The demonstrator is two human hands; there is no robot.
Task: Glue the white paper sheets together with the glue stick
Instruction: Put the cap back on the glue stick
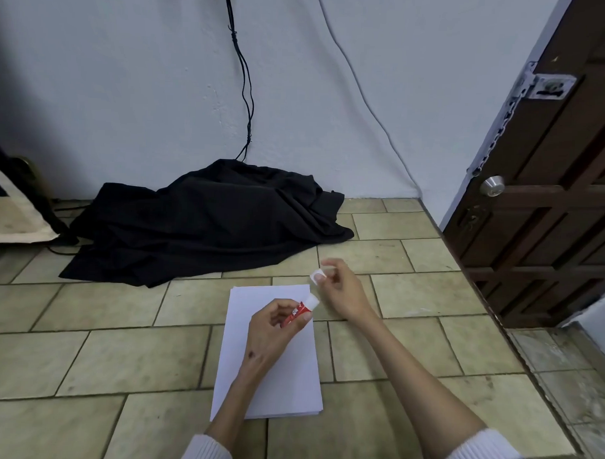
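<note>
Item, far left edge: a flat beige board [10, 215] leaning low against dark objects, partly cut off by the frame. Item, left of centre: a crumpled black cloth [205, 226] heaped on the tiled floor [84, 359] against the pale wall [127, 86], with black cables [246, 90] running down the wall to its top and a thin white cable [363, 104] descending the wall further right. Item, centre foreground: a stack of white paper sheets [289, 383] lying flat on the tiles, long side running away from the viewer, edges roughly aligned. Item, over the sheets: the left hand [270, 331], white ribbed cuff at the wrist, fingers curled round the red body of the glue stick [300, 311]; the stick points up and to the right, its white uncapped end showing just above the far right corner of the stack. Item, just right of that: the right hand [340, 289], raised above the floor beside the stack's far right corner, thumb and fingertips pinching the small white cap [317, 275], held apart from the stick's end; its forearm runs down to a white cuff with a dark band at lower right. Item, far right: a dark brown panelled door [552, 203] with a round metal knob [492, 186], a metal latch [549, 87] and a chain [500, 123] along its edge.
</note>
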